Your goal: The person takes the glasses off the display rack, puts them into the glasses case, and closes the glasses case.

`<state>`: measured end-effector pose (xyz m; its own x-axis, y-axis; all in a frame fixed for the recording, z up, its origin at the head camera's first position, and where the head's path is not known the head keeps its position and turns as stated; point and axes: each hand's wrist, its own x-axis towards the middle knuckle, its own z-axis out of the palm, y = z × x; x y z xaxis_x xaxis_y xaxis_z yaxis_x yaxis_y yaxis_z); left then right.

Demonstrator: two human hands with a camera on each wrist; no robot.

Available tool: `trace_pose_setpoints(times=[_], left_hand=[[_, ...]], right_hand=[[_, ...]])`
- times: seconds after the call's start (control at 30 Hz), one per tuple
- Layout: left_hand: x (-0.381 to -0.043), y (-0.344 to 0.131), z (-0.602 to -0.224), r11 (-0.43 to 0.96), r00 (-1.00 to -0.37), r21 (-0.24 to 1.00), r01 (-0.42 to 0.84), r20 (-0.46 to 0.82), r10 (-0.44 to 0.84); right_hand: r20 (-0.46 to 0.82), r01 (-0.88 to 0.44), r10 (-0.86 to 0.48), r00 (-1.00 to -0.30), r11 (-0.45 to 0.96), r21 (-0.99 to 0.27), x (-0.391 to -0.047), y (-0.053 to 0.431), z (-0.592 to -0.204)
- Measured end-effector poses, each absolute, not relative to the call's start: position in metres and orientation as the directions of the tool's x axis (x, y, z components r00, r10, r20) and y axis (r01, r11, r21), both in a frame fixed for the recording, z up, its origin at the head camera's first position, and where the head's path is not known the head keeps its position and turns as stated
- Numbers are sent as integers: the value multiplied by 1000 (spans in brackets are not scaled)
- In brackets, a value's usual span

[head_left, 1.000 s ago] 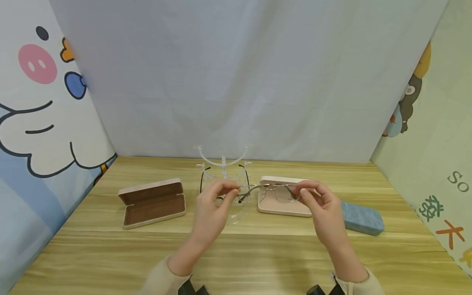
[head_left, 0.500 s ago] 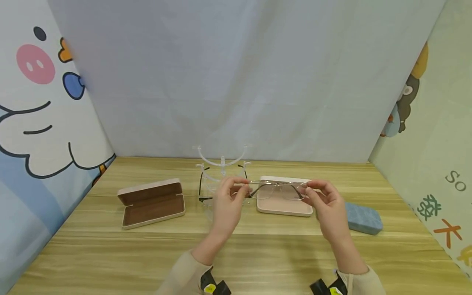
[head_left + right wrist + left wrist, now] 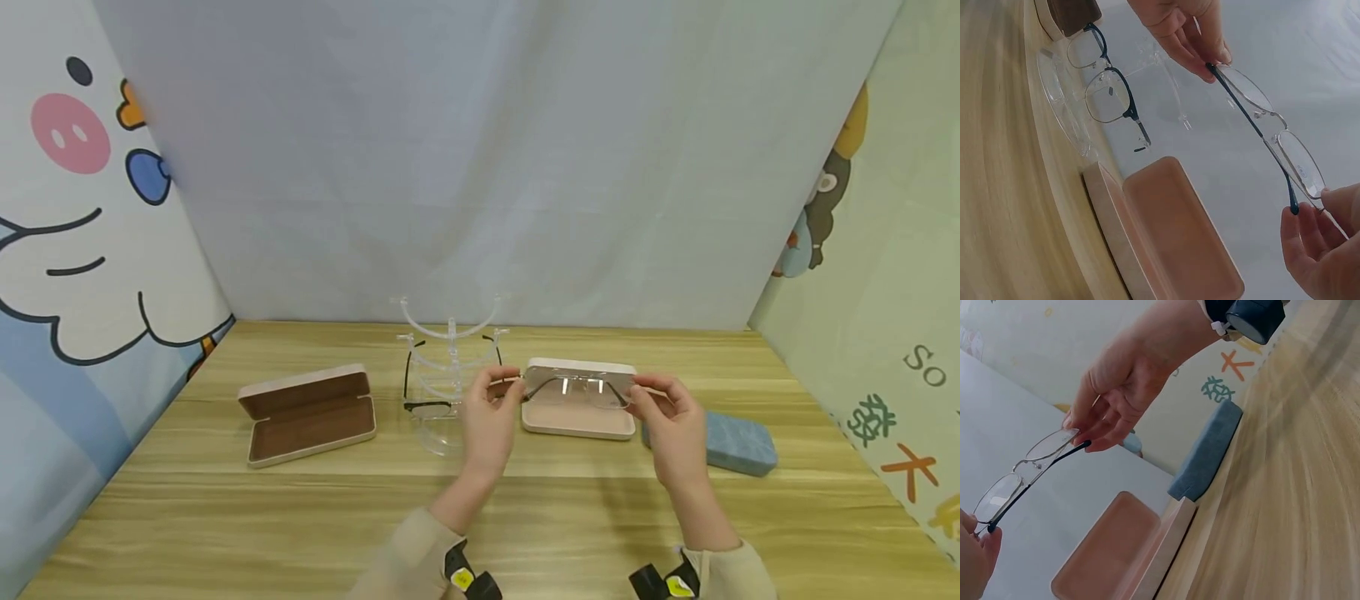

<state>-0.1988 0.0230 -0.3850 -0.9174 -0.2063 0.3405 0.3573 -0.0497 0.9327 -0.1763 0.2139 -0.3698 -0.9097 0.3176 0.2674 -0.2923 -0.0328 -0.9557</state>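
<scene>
Between my two hands hangs a pair of eyeglasses (image 3: 553, 392) with a thin metal rim and dark temple tips, its temples folded in. My left hand (image 3: 489, 425) pinches one end of the frame with thumb and fingers. At the other end, my right hand (image 3: 675, 429) pinches the frame likewise, as the right wrist view of the eyeglasses (image 3: 1300, 164) shows. Behind and below them lies an open pale-pink glasses case (image 3: 577, 423), apart from the eyeglasses in the left wrist view. No glasses lie in that case (image 3: 1107, 544).
Left of the hands a clear display stand (image 3: 452, 329) bears dark-browed eyeglasses (image 3: 1110, 94). An open case with brown lining (image 3: 315, 429) lies farther left on the wooden table (image 3: 225, 533). A blue glasses case (image 3: 738, 443), closed, lies right of my right hand.
The eyeglasses have moved right, away from the stand to in front of the pink case, and turned more level. My left hand has shifted right with them; my right hand moved slightly right.
</scene>
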Motion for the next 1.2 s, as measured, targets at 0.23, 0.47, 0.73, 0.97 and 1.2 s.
trace_pose_setpoints(times=[0.23, 0.47, 0.73, 0.97, 1.2], left_hand=[[-200, 36, -399, -98, -931, 934, 344, 326, -164], [-203, 48, -409, -37, -943, 946, 321, 315, -108], [-206, 57, -422, 38, -970, 971, 234, 236, -54], [-207, 63, -427, 133, -978, 970, 205, 208, -8], [-207, 64, -433, 239, -988, 959, 150, 154, 1]], right_hand=[[192, -263, 416, -889, -119, -957, -184, 216, -379], [131, -162, 491, -861, -21, -987, -191, 219, -393], [111, -74, 525, -844, 91, -993, -196, 223, -408], [143, -75, 529, -837, 149, -986, -201, 222, -416], [119, 3, 448, -886, 262, -965, -205, 221, -423]])
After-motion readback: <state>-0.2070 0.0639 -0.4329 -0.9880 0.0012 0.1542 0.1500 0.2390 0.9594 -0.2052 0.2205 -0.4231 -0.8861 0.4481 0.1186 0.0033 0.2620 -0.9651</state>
